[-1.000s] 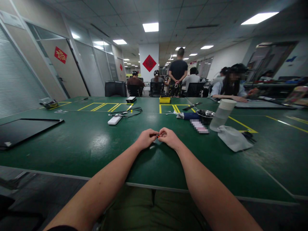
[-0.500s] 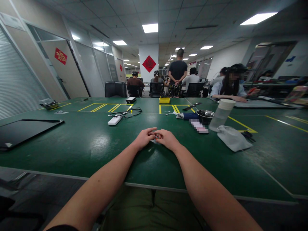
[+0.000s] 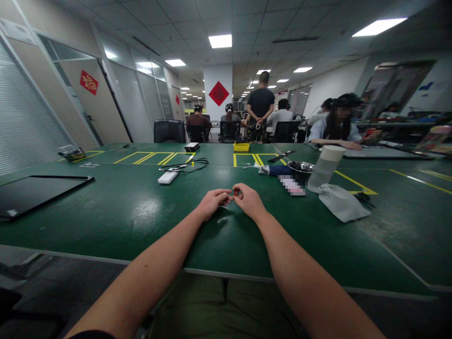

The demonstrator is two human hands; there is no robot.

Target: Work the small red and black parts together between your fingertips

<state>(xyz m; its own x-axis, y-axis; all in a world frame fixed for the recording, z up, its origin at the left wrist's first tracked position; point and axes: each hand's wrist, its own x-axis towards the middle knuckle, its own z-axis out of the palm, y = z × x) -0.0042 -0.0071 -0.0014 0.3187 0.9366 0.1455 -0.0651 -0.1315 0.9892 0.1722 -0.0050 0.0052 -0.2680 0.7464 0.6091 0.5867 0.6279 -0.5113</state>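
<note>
Right hand [image 3: 249,200] pinches small red piece [image 3: 236,192] in closed grip, presumably for fine control. Left hand [image 3: 212,203], half-curled just left, perhaps steadies it; its hold I cannot tell

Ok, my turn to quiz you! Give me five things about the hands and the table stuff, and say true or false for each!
1. The right hand pinches a small red thing. True.
2. The left hand is far from the right one. False: the left hand is close beside it.
3. A yellow box sits near the table's far edge. True.
4. The tabletop is pink. False: it is green.
5. A shiny bowl stands beside a bottle. True.
</note>
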